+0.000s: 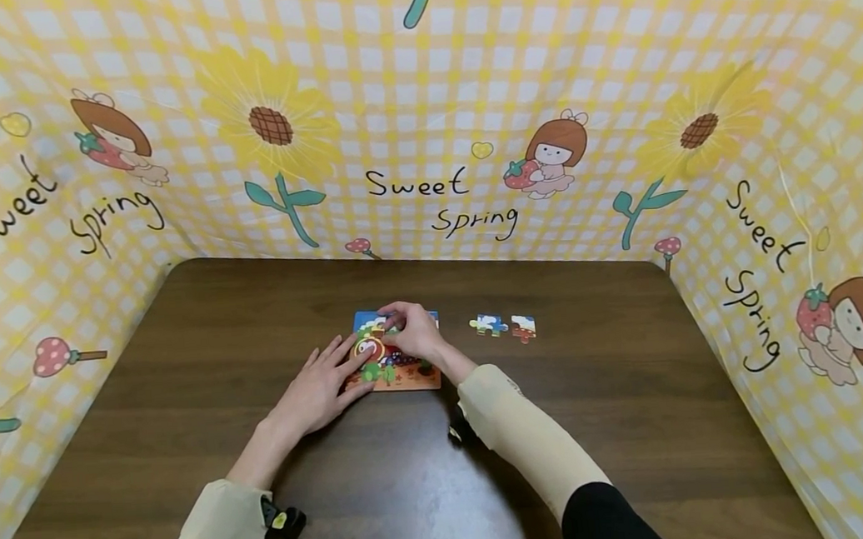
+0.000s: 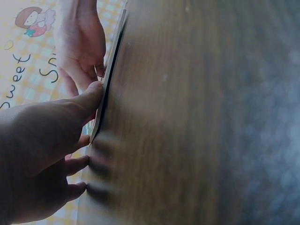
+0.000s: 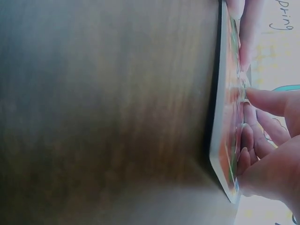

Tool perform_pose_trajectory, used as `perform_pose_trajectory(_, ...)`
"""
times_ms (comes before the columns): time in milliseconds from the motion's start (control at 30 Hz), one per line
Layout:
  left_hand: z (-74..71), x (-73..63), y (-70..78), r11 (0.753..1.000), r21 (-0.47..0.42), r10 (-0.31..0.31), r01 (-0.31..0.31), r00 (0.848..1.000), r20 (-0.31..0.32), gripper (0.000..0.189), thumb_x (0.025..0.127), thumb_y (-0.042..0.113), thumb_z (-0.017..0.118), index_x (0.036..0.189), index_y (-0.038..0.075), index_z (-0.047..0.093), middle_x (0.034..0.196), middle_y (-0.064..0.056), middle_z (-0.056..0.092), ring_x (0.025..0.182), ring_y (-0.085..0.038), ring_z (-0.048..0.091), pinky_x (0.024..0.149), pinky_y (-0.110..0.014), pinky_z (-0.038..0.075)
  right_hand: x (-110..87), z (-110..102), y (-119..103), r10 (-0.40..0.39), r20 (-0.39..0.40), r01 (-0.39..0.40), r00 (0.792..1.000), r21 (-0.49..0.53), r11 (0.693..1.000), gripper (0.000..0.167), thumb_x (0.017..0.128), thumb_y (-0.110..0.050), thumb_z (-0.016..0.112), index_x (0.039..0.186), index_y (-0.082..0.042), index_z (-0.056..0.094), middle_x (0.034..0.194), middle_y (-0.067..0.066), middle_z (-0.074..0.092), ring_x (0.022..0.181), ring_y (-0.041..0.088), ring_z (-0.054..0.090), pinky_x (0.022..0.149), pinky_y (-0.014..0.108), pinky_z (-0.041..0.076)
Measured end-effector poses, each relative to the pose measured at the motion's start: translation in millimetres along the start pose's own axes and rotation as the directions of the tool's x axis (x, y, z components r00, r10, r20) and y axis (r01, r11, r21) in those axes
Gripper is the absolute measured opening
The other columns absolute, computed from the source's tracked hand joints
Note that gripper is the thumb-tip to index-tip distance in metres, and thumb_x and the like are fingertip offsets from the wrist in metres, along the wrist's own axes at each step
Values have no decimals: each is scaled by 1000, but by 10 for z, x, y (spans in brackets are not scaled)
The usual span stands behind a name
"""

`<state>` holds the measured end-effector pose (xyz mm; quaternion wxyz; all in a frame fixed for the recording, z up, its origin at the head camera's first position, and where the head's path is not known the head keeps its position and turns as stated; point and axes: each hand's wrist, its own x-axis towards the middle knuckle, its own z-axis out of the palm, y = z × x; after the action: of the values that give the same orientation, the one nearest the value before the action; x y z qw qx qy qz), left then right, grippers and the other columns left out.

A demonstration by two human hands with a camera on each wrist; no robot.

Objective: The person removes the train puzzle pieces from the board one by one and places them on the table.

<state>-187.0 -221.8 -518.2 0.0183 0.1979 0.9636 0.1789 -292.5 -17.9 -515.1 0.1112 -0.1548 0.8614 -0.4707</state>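
Cloth: yellow checked cloth [image 1: 388,72] is rising behind the table and along both sides, well apart from the hands.
Table: brown table [image 1: 372,491] is carrying the work; its far edge is running near the puzzle, side edges are lying well apart, and wood is stretching leftward, rightward and frontward, giving both arms withdrawing room.
Left hand: left hand [image 1: 319,386] is lying spread, thumb and index over the puzzle's left side, outer fingers reaching beside it. Judged risk: uneven pressing could be sliding the puzzle.
Puzzle: puzzle [image 1: 411,378] is lying flat around mid-table, toward the far side, beneath both hands; lower and right edges are showing.
Right hand: right hand [image 1: 415,336] is bending thumb and fingers down onto the puzzle's upper middle; pinching a piece or not, cannot tell. Judged risk: misaligned pushing could be lifting neighbouring pieces.
Loose pieces: blue-and-white piece [image 1: 489,326] and reddish-brown piece [image 1: 523,327] are lying right of the puzzle, just beside each other; a sweeping right forearm could be scattering them.
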Motion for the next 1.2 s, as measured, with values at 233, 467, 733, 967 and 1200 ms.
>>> perform_pose_trajectory(233, 7, -1, -25, 1000, -1, -8, 8, 1000, 10, 64, 110, 41, 67, 166, 13, 51, 178, -23, 37, 164, -53, 33, 128, -77, 29, -6, 12, 24, -12, -35, 14, 999, 57, 998, 38, 96, -3, 84, 133, -4, 77, 108, 17, 81, 81, 13, 61, 72, 23, 47)
perform_pose_trajectory(467, 14, 15, -33, 1000, 2, -14, 14, 1000, 13, 64, 110, 41, 66, 166, 15, 51, 178, -22, 36, 164, -52, 33, 128, -77, 30, -23, -90, 78, -39, -46, 45, 998, 124, 991, 37, 98, -1, 81, 135, 0, 75, 111, 20, 79, 93, 21, 72, 84, 29, 61)
perform_pose_trajectory(733, 14, 8, -22, 1000, -15, -20, 20, 1000, 23, 64, 110, 42, 66, 166, 14, 52, 178, -23, 36, 165, -52, 32, 129, -76, 29, -135, -240, 194, -14, -59, 26, 998, 196, 980, 39, 97, -2, 82, 135, -1, 75, 113, 21, 79, 94, 20, 75, 85, 31, 63)
perform_pose_trajectory(967, 18, -1, -24, 999, -39, -7, 7, 1000, 4, 65, 109, 43, 66, 165, 14, 53, 177, -25, 37, 164, -54, 33, 127, -78, 29, -237, -431, 285, -36, -56, 48, 998, 232, 971, 39, 98, 0, 81, 136, -1, 75, 112, 22, 78, 87, 8, 70, 78, 23, 58)
perform_pose_trajectory(1200, 22, -3, -35, 1000, -18, -25, 26, 999, 24, 64, 110, 43, 65, 167, 16, 50, 178, -23, 35, 166, -51, 31, 130, -76, 27, -325, -681, 440, -52, -76, 66, 996, 193, 979, 39, 97, 2, 80, 136, 1, 74, 112, 24, 77, 83, 4, 67, 69, 20, 52)
